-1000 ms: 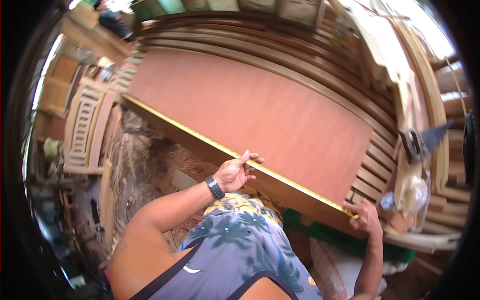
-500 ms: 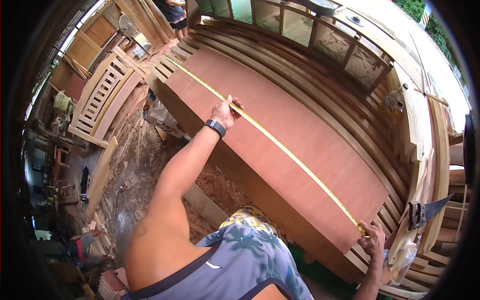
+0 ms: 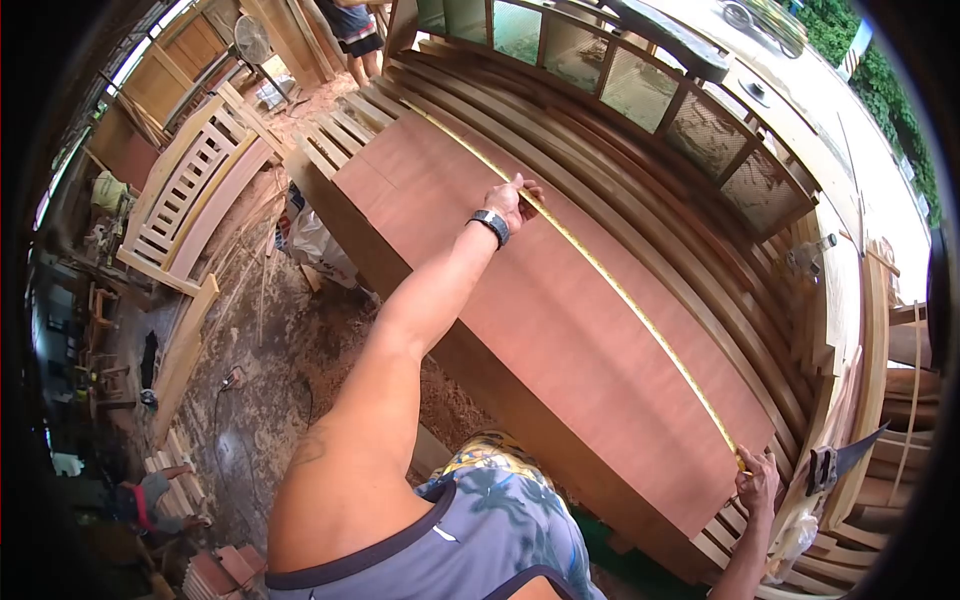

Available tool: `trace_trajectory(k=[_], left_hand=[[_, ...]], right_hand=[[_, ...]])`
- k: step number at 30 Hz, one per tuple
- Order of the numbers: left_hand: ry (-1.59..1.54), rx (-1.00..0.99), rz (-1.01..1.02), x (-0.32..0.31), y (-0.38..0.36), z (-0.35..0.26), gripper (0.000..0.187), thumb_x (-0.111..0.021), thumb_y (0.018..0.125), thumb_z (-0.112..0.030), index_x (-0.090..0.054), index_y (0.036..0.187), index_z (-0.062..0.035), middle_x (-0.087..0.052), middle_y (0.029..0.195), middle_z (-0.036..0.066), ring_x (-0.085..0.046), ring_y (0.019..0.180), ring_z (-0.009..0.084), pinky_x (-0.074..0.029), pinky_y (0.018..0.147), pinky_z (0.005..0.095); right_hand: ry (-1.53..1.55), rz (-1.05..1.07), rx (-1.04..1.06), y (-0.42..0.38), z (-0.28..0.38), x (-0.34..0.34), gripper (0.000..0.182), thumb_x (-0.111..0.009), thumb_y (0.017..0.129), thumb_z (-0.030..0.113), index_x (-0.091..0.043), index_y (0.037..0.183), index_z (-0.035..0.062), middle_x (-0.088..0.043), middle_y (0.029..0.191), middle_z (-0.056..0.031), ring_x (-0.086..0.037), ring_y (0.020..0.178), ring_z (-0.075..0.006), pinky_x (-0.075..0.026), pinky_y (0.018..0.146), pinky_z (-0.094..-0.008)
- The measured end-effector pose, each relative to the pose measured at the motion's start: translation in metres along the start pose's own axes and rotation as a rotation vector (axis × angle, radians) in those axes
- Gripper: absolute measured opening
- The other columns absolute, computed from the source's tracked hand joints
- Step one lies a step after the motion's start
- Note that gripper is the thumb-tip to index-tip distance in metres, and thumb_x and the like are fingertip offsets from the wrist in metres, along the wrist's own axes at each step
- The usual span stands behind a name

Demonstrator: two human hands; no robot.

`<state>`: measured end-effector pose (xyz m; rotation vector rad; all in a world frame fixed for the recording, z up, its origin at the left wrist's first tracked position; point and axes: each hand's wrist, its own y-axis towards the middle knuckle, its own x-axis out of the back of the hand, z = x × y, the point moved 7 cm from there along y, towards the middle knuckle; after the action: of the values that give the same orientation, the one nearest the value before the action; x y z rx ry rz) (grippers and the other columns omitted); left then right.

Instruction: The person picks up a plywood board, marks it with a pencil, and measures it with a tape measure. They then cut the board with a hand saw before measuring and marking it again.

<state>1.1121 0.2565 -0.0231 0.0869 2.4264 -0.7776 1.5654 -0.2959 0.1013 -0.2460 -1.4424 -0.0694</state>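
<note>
A yellow tape measure (image 3: 640, 312) stretches lengthwise over a reddish-brown plywood sheet (image 3: 560, 360), close to its far long edge. My left hand (image 3: 512, 203), with a dark watch on its wrist, is closed around the tape partway along it. Beyond that hand the tape runs on past the sheet's upper left end. At the lower right, my right hand (image 3: 758, 482) pinches the tape's near end by the sheet's corner. The sheet lies on a slatted wooden frame (image 3: 345, 128).
A handsaw (image 3: 845, 458) rests at the right beside a clear plastic bag (image 3: 795, 540). Curved wooden rails and a mesh-panelled frame (image 3: 640, 85) line the far side. A slatted headboard (image 3: 200, 185), a fan (image 3: 252, 40) and another person (image 3: 355, 35) are at the upper left.
My left hand and the tape's far part have shifted right, away from me, toward the sheet's far long edge. My right hand stays by the near corner, holding the tape's end.
</note>
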Motion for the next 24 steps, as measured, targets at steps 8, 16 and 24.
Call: trace_trajectory(k=[8, 16, 24], left_hand=[[0.002, 0.073, 0.034, -0.01, 0.016, 0.028, 0.034, -0.046, 0.106, -0.034, -0.063, 0.1, -0.0044, -0.072, 0.084, 0.01, -0.071, 0.074, 0.0246, -0.061, 0.07, 0.0403], [0.019, 0.066, 0.006, -0.007, 0.026, 0.035, 0.035, -0.047, 0.106, -0.034, -0.062, 0.101, -0.0025, -0.073, 0.086, 0.012, -0.072, 0.075, 0.0253, -0.061, 0.068, 0.0393], [0.139, 0.038, 0.01, -0.007, 0.032, 0.037, 0.036, -0.045, 0.106, -0.035, -0.059, 0.107, -0.001, -0.073, 0.09, 0.014, -0.072, 0.078, 0.0269, -0.062, 0.067, 0.0403]], right_hand=[[-0.033, 0.078, -0.139, 0.006, -0.015, 0.002, 0.048, -0.056, 0.068, 0.004, -0.072, 0.112, 0.0143, -0.064, 0.078, -0.0141, -0.063, 0.078, -0.0336, -0.046, 0.098, -0.0463], [-0.032, 0.016, -0.153, 0.01, -0.003, 0.017, 0.041, -0.059, 0.073, 0.007, -0.074, 0.11, 0.0122, -0.065, 0.078, -0.0127, -0.057, 0.075, -0.0333, -0.048, 0.085, -0.0419], [-0.062, -0.007, -0.108, 0.018, -0.03, 0.007, 0.05, -0.056, 0.066, 0.002, -0.073, 0.112, 0.0123, -0.067, 0.086, -0.0121, -0.058, 0.083, -0.0324, -0.05, 0.081, -0.0414]])
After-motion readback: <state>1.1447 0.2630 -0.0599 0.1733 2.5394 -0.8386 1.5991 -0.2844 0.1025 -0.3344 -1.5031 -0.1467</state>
